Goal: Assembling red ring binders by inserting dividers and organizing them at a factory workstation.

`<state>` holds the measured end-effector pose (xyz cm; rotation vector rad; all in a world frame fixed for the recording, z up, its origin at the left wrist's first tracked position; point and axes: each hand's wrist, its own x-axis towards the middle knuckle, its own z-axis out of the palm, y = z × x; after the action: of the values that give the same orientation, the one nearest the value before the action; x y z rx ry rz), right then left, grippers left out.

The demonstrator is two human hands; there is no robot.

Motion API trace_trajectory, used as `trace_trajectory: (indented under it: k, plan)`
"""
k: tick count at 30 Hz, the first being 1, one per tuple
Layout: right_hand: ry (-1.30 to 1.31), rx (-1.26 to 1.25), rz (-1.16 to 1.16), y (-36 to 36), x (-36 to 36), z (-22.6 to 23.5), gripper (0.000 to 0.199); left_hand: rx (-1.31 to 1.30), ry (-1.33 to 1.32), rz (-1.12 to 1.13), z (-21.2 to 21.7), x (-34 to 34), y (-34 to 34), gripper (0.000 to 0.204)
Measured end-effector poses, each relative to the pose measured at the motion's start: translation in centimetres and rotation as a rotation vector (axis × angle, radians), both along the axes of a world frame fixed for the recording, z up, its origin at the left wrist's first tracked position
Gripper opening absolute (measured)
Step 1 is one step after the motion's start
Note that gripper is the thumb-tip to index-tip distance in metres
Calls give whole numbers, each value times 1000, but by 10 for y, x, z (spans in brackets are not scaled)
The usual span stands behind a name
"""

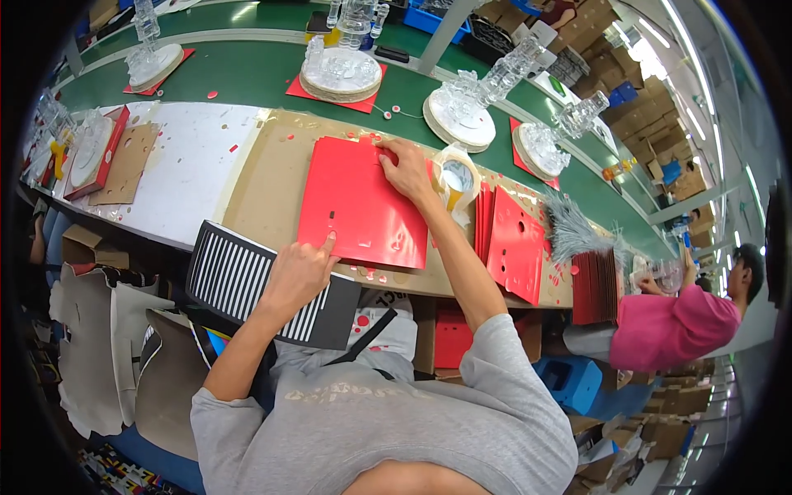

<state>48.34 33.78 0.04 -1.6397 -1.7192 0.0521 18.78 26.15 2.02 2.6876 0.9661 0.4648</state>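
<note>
A flat red cardboard sheet (pixel 355 198) lies in front of me on brown board, with a small dark slot near its lower left. My left hand (pixel 299 274) is at its near edge, index finger stretched onto the sheet below the slot, the other fingers curled. Over the far right corner rests my right hand (pixel 406 172), thumb and index finger apart, fingertips at the sheet's far edge. Whether its hidden fingers reach under the edge, I cannot see. Small red punched-out bits lie around the sheet.
Right of the sheet are a tape roll (pixel 456 176) and several red punched sheets (pixel 516 245). A black-and-white striped panel (pixel 235 276) juts out at the near left. Clear plastic parts on round white discs (pixel 341 73) line the green bench (pixel 264 78). A person in pink (pixel 672 328) works at right.
</note>
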Motion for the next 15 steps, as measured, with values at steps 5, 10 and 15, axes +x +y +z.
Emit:
trace_trajectory:
  k: [5, 10, 15]
  plan:
    - [-90, 78, -1, -5, -8, 5, 22, 16, 21, 10, 0, 1, -5, 38]
    - [-143, 74, -8, -4, -12, 6, 24, 18, -24, 7, -2, 0, -3, 38]
    - [-50, 35, -16, 0, -7, 13, 26, 10, -47, 9, -2, 2, -1, 36]
